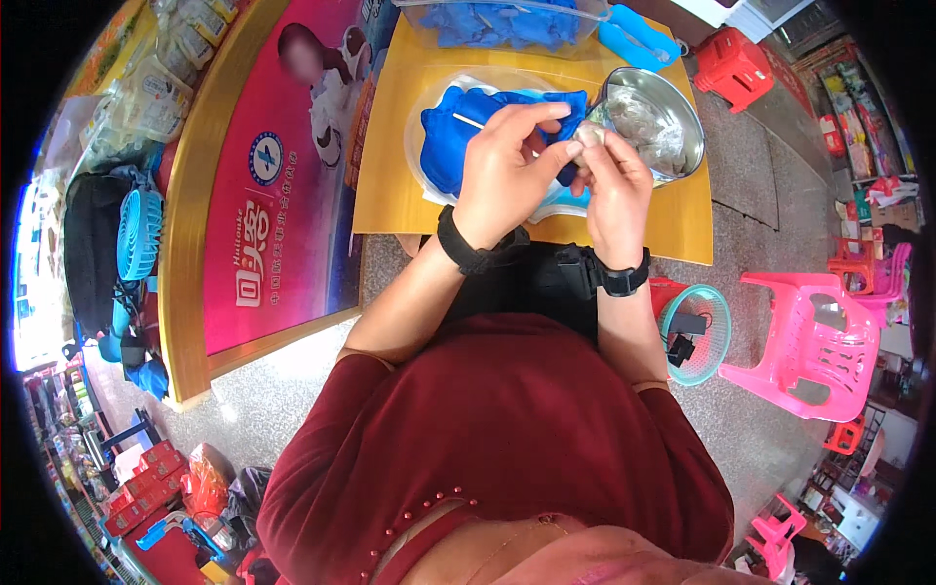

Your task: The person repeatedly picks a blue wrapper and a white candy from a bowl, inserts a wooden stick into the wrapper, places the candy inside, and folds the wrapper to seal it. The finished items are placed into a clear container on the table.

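My left hand (509, 168) and my right hand (616, 185) meet over the yellow table, fingertips touching. Both are closed in a pinch; whatever is between the fingers is too small and covered to name. Right behind the fingers shows a piece of blue cloth (577, 99), and I cannot tell whether it is held. More deep-blue cloth (447, 146) lies on a pale round tray (413, 161) beneath my left hand. A thin white stick (468, 120) rests on that cloth. Just right of my right hand stands a round metal tin (694, 136) holding clear plastic bags (648, 122).
A clear plastic box (595, 21) of blue pieces stands at the yellow table's (390, 107) far edge, beside a light-blue object (639, 39). A green basket (720, 341) and pink chair (819, 341) are on the right. A pink-fronted counter (224, 195) borders the left.
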The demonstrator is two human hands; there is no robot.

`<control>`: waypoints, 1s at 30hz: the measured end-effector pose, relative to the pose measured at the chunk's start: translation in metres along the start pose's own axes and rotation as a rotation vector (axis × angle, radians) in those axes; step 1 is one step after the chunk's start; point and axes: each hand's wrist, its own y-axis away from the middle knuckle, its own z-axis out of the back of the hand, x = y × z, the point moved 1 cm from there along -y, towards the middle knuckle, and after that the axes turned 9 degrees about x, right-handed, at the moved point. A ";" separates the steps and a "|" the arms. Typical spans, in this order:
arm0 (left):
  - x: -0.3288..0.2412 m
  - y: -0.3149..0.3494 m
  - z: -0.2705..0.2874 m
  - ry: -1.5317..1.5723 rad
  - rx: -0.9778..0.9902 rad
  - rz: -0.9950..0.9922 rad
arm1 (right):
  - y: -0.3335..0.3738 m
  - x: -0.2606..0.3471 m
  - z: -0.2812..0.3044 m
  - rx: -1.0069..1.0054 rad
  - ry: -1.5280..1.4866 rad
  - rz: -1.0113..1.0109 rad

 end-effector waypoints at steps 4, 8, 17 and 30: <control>0.012 0.001 -0.001 0.180 0.024 0.123 | 0.001 0.005 -0.002 0.034 -0.018 0.014; 0.020 -0.002 0.004 0.699 0.102 0.167 | 0.002 0.005 -0.005 0.069 0.037 0.078; 0.011 0.003 0.001 0.684 0.181 0.236 | 0.005 0.001 -0.002 -0.056 0.205 0.168; 0.004 0.003 0.002 0.051 -0.123 0.010 | 0.002 -0.002 -0.002 0.087 0.098 0.067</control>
